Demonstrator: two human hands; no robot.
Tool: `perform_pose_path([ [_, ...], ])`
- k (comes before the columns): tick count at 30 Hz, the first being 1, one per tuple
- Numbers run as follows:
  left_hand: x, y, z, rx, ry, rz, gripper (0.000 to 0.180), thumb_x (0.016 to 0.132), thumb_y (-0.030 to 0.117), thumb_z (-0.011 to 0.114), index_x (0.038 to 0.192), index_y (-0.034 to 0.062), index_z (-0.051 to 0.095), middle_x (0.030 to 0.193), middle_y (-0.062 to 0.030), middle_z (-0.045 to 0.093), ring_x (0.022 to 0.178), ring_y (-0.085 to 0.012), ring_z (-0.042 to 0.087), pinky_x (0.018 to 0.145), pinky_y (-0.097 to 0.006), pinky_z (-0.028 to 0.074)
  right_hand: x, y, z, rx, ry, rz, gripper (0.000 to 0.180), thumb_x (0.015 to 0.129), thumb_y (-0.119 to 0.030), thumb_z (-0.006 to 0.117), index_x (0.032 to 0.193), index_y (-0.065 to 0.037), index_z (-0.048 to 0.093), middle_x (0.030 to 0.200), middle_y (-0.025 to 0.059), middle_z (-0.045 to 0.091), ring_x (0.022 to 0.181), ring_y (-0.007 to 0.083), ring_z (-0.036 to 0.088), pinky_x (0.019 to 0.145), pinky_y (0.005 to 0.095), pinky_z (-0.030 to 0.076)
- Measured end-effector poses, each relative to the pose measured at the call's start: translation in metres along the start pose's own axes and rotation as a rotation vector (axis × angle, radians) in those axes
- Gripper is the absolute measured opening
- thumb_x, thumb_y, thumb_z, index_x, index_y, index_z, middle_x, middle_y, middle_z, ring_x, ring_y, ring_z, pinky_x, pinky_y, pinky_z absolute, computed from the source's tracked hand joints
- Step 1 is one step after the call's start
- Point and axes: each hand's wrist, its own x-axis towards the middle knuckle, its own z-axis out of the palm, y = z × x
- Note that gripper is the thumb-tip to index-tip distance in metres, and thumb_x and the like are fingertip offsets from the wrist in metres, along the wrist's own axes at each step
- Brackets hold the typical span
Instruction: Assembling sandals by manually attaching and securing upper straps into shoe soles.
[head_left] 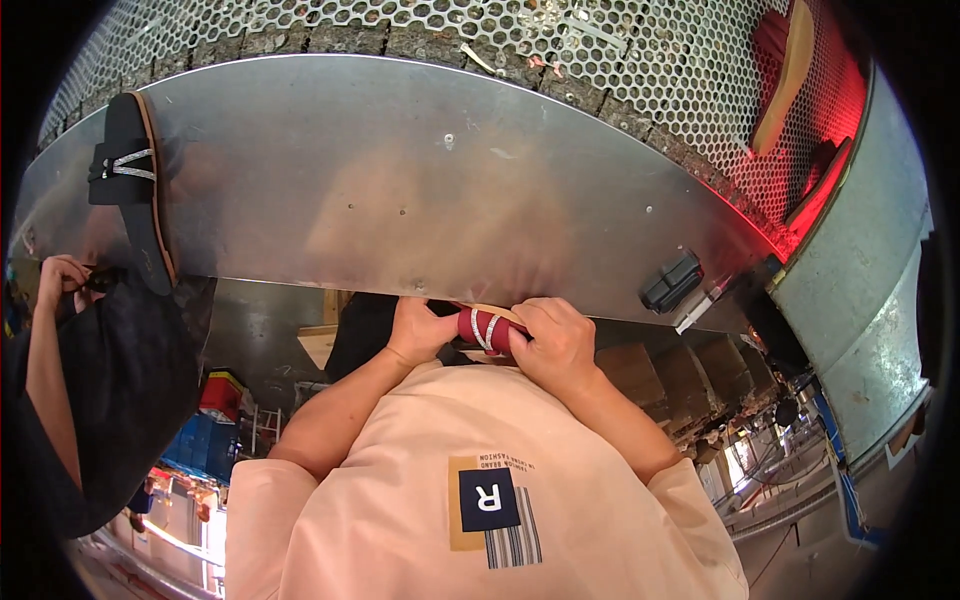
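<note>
A dark red slide sandal [480,331] with two sparkling bands across its strap is held close to my body, at the near edge of the metal table. My left hand [420,330] grips its left side, the thumb pressed along the strap. On the other side my right hand [556,340] wraps over the sandal, fingers on top and thumb against the strap. A strip of tan sole edge shows above the strap; the rest of the sandal is hidden by my hands.
A black sandal [135,185] stands at the table's left end. The metal table [400,160] holds a black block-like object [672,282] and a white-tipped tool [702,308] at right. Beyond runs a perforated conveyor [680,90] carrying a tan-edged sole [785,85] under red light. A co-worker's arm [52,370] is at left.
</note>
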Motion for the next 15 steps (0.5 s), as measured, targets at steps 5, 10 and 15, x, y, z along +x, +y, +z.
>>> perform_pose_path([
  [5,0.0013,-0.0030,-0.0005,-0.111,-0.042,-0.071,0.039,0.070,0.014,0.082,0.104,0.0006,0.070,0.103,-0.0065,0.072,0.092,-0.0155,0.064,0.086,-0.030,0.050,-0.0011,-0.0010,0.0024,-0.015,-0.007,0.023,0.017,0.064,-0.011,0.074,0.079,-0.008,0.066,0.079,0.0062,0.067,0.070,0.0239,0.065,0.060,0.0362,0.053],
  [10,0.0019,-0.0082,0.0017,-0.234,-0.051,-0.091,0.040,0.069,0.011,0.083,0.105,-0.0011,0.068,0.105,-0.0064,0.070,0.093,-0.0154,0.064,0.086,-0.030,0.049,-0.0004,-0.0041,0.0018,-0.016,-0.015,0.045,0.016,0.065,-0.011,0.073,0.077,-0.008,0.065,0.078,0.0061,0.067,0.070,0.0242,0.064,0.059,0.0368,0.052],
  [15,0.0026,-0.0090,0.0019,-0.220,-0.070,-0.111,0.039,0.071,0.009,0.082,0.106,-0.0003,0.069,0.105,-0.0059,0.070,0.094,-0.0151,0.063,0.086,-0.030,0.050,0.0018,-0.0074,0.0001,-0.048,-0.058,0.093,0.014,0.065,-0.011,0.073,0.074,-0.008,0.063,0.073,0.0056,0.062,0.067,0.0245,0.062,0.056,0.0378,0.051],
])
